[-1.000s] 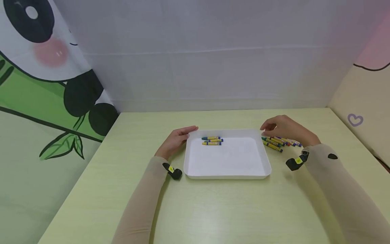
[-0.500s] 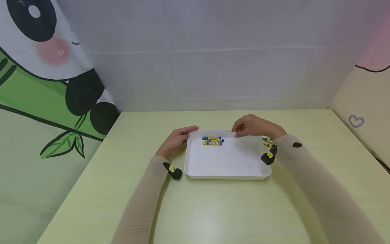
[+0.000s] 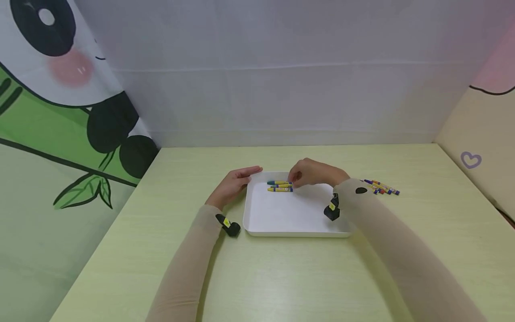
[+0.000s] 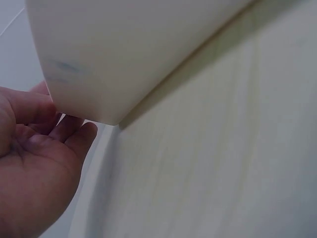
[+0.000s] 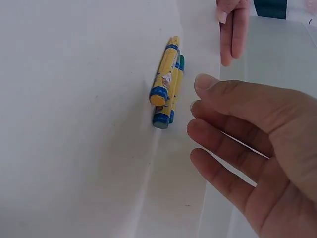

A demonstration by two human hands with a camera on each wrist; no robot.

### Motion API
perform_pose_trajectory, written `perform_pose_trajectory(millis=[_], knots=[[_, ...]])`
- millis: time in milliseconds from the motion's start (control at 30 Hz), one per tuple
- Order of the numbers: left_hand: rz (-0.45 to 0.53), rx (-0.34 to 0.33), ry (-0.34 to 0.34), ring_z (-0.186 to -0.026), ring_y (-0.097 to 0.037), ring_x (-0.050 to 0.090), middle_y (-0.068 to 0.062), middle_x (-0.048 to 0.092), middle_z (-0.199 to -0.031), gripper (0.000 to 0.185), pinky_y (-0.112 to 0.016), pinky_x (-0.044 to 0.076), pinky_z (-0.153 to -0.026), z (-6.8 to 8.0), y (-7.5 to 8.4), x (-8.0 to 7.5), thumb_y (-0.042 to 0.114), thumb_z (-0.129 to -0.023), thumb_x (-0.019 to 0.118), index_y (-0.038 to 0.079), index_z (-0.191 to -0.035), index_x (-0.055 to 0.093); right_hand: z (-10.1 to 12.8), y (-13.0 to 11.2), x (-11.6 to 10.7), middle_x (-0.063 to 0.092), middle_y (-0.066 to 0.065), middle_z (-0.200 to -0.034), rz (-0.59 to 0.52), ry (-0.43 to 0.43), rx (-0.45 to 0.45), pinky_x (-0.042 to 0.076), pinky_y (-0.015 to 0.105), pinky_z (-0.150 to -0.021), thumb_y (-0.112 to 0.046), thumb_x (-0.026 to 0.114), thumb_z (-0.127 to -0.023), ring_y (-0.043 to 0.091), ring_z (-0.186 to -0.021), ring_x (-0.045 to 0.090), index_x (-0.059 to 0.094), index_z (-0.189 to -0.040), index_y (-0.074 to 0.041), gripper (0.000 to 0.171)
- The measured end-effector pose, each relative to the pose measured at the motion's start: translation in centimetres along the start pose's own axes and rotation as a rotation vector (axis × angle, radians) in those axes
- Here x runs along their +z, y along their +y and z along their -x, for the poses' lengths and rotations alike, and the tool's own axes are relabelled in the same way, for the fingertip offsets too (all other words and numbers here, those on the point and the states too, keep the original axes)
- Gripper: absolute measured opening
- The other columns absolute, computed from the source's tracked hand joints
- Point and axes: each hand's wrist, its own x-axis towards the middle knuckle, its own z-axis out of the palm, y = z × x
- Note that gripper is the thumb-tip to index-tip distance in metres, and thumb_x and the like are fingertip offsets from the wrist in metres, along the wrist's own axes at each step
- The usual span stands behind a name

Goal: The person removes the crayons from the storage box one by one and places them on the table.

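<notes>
A white rectangular tray (image 3: 281, 219) lies on the table. Three yellow-wrapped crayons (image 3: 280, 189) rest together in its far left part; in the right wrist view the yellow crayon (image 5: 166, 74) overlaps the green ones. My left hand (image 3: 233, 185) holds the tray at its far left corner, thumb and fingers about the wall, as the left wrist view shows. Over the tray, my right hand (image 3: 315, 172) is just right of the crayons. In the right wrist view its fingers (image 5: 218, 171) are loosely bent, apart from the crayons, with nothing visible between them.
Several more crayons (image 3: 384, 188) lie in a loose pile on the table right of the tray, partly hidden by the right sleeve (image 3: 362, 201). A pale wall (image 3: 281, 103) stands behind the table, with printed side panels left and right.
My right hand has moved left from the crayon pile, across the tray, and down beside the crayons in it. My left hand and the tray have stayed in place.
</notes>
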Motion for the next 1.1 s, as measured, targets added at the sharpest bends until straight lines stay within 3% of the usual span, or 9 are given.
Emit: perform_pose_trajectory(millis=[333,667,1100], knots=[[-0.014,-0.008,-0.001,-0.141,-0.017,0.035,-0.003,0.047,-0.147,0.042,-0.038,0.030,-0.117,0.1,0.1,0.0,-0.001,-0.101,0.037,0.009,-0.140,0.051,-0.9,0.0,1.4,0.068,0.002,-0.095,0.016,-0.017,0.045,0.050,0.026,-0.079,-0.014,0.071,-0.087,0.016,-0.084,0.054,0.073,-0.102,-0.009,0.016],[-0.017,-0.012,-0.001,-0.142,-0.018,0.034,-0.004,0.046,-0.148,0.042,-0.038,0.030,-0.117,0.2,0.2,-0.1,-0.001,-0.101,0.036,0.008,-0.140,0.050,-1.5,-0.3,1.9,0.067,0.002,-0.091,0.041,-0.016,0.045,0.047,0.024,-0.073,-0.012,0.070,-0.087,0.015,-0.079,0.053,0.073,-0.099,-0.008,0.013],[-0.018,-0.028,0.003,-0.142,-0.016,0.035,-0.002,0.048,-0.147,0.042,-0.038,0.030,-0.117,0.2,0.1,-0.4,0.000,-0.101,0.038,0.010,-0.140,0.051,-1.7,-0.7,2.3,0.066,0.003,-0.090,0.021,0.001,0.093,0.047,0.025,-0.073,-0.011,0.070,-0.087,0.015,-0.080,0.053,0.073,-0.095,-0.009,0.008]])
